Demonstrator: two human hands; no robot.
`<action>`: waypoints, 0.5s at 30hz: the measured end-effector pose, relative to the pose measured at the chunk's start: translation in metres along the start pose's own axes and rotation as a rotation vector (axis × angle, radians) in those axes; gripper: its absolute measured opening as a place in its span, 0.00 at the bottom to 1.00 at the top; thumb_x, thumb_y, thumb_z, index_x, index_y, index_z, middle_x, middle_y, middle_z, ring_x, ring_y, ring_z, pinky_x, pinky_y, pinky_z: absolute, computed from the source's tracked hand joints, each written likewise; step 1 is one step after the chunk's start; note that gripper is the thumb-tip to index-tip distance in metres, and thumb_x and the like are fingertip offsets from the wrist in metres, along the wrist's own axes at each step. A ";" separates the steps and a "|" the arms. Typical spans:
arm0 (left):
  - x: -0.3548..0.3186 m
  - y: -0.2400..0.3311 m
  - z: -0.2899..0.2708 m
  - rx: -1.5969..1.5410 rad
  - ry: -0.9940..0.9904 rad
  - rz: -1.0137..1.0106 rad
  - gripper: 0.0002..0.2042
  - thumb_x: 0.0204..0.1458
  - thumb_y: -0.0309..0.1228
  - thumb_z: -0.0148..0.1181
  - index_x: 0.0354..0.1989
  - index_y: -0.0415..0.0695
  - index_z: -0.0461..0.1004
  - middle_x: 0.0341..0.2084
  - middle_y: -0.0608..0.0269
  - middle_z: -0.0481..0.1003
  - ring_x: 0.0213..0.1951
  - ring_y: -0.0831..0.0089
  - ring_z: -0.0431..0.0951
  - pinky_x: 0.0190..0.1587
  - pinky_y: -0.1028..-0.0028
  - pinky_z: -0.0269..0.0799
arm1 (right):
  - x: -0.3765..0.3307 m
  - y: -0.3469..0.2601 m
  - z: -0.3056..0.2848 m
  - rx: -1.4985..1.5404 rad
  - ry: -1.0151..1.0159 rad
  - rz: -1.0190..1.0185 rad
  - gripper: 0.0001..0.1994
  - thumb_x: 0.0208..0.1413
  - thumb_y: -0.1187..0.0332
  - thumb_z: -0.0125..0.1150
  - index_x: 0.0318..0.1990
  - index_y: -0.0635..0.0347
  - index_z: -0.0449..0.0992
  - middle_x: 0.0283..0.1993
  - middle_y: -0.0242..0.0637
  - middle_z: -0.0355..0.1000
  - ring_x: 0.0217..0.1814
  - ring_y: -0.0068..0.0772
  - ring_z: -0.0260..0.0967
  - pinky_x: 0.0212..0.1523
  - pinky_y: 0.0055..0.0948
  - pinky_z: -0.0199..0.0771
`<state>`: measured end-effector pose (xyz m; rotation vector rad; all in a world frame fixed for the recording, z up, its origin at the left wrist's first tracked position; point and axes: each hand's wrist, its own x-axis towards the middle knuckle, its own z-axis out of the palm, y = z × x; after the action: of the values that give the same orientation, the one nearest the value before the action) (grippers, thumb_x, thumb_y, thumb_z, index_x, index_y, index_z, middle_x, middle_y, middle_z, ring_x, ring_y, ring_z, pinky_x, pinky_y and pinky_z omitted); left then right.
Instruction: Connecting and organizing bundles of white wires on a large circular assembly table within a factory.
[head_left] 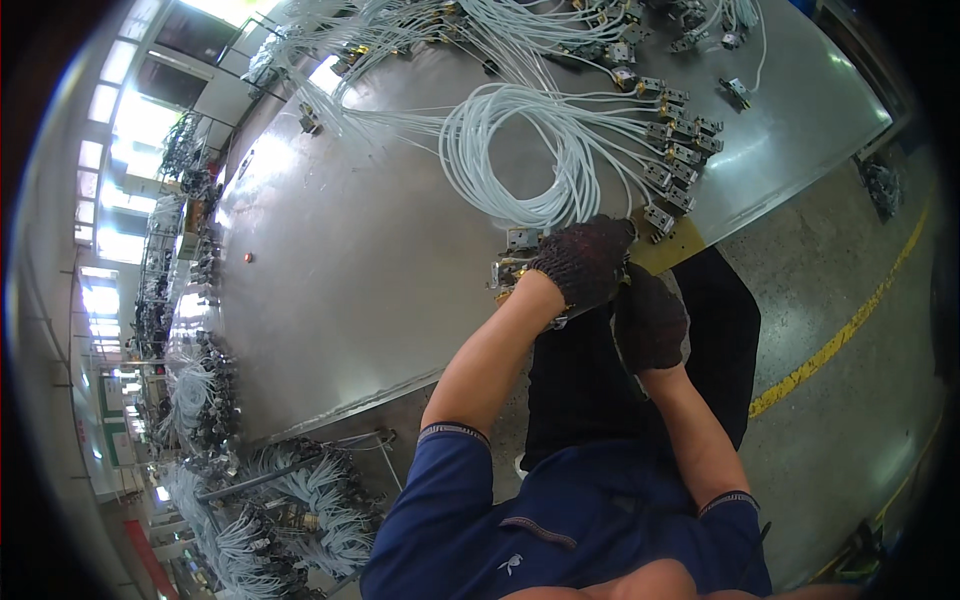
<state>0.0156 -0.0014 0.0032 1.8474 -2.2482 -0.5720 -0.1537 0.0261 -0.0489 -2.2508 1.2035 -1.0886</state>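
- Factory hall; a large grey metal table (pixel 380 270) fills the middle of the view, with concrete floor (pixel 830 420) to the right carrying a yellow line (pixel 840 335).
- Left hand (pixel 585 258), in a dark knit glove, lies palm down at the near right edge of the table, fingers curled over a small metal fitting (pixel 515 262). Part of the fitting shows just left of the glove; the grip itself is hidden, so how tightly it closes cannot be told.
- Right hand (pixel 652 318), also dark-gloved, sits just near of the left hand, off the table edge and touching or almost touching it. Fingers are curled; anything held is not visible.
- White cable coil (pixel 530 150) lies on the table just far of the left hand, its loops ending close to the glove.
- Row of metal connectors (pixel 680 150) runs along the right end of the coil, towards the table's right edge.
- More white cables with fittings (pixel 560 30) are spread across the far end of the table.
- Racks of bundled cables (pixel 290 510) stand near left, below the table edge.
- Person wears a blue short-sleeved shirt (pixel 560 520).
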 end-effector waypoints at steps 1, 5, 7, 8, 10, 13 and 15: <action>0.000 0.000 0.000 0.001 -0.001 -0.015 0.17 0.48 0.29 0.61 0.49 0.44 0.75 0.44 0.44 0.79 0.50 0.45 0.80 0.50 0.51 0.78 | 0.000 -0.001 0.001 0.008 0.003 -0.011 0.16 0.58 0.70 0.64 0.54 0.58 0.77 0.41 0.47 0.79 0.42 0.55 0.78 0.41 0.47 0.78; -0.003 0.002 0.001 0.004 0.062 0.011 0.16 0.48 0.30 0.63 0.47 0.44 0.76 0.44 0.45 0.79 0.49 0.44 0.80 0.50 0.52 0.78 | -0.002 -0.002 0.003 -0.042 -0.075 0.035 0.13 0.60 0.69 0.63 0.52 0.59 0.77 0.44 0.47 0.79 0.44 0.54 0.78 0.43 0.46 0.78; -0.004 0.002 0.002 0.009 0.065 -0.010 0.17 0.48 0.29 0.63 0.48 0.44 0.76 0.44 0.45 0.79 0.49 0.44 0.81 0.50 0.52 0.78 | -0.002 -0.001 0.005 -0.027 -0.096 0.052 0.13 0.61 0.69 0.62 0.52 0.60 0.77 0.45 0.47 0.79 0.45 0.54 0.78 0.44 0.46 0.78; -0.004 0.002 0.002 0.004 0.052 -0.001 0.20 0.48 0.29 0.61 0.52 0.43 0.74 0.45 0.45 0.78 0.49 0.45 0.80 0.50 0.52 0.77 | -0.003 0.000 0.007 0.015 -0.077 0.034 0.13 0.62 0.69 0.62 0.52 0.60 0.77 0.46 0.48 0.79 0.47 0.55 0.78 0.45 0.45 0.78; -0.005 0.002 0.002 0.000 0.045 0.010 0.23 0.48 0.28 0.60 0.56 0.43 0.73 0.46 0.46 0.78 0.50 0.46 0.80 0.50 0.52 0.77 | -0.005 0.002 0.010 0.055 -0.056 0.008 0.13 0.62 0.69 0.62 0.53 0.61 0.77 0.47 0.48 0.78 0.49 0.55 0.78 0.46 0.44 0.78; -0.005 0.001 0.002 -0.003 0.038 0.015 0.24 0.48 0.27 0.60 0.57 0.42 0.73 0.46 0.47 0.78 0.49 0.46 0.80 0.50 0.53 0.77 | -0.011 0.005 0.016 0.090 -0.057 0.146 0.13 0.64 0.70 0.60 0.54 0.61 0.76 0.48 0.50 0.78 0.52 0.55 0.77 0.48 0.43 0.78; -0.005 0.001 0.002 -0.008 0.039 0.030 0.24 0.48 0.27 0.60 0.57 0.42 0.73 0.46 0.47 0.78 0.49 0.46 0.80 0.50 0.53 0.77 | -0.014 0.007 0.020 0.112 -0.019 0.128 0.15 0.63 0.69 0.62 0.55 0.62 0.76 0.49 0.51 0.77 0.50 0.57 0.77 0.49 0.47 0.79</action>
<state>0.0151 0.0042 0.0018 1.8022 -2.2414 -0.5346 -0.1471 0.0328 -0.0728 -2.0662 1.2291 -1.0569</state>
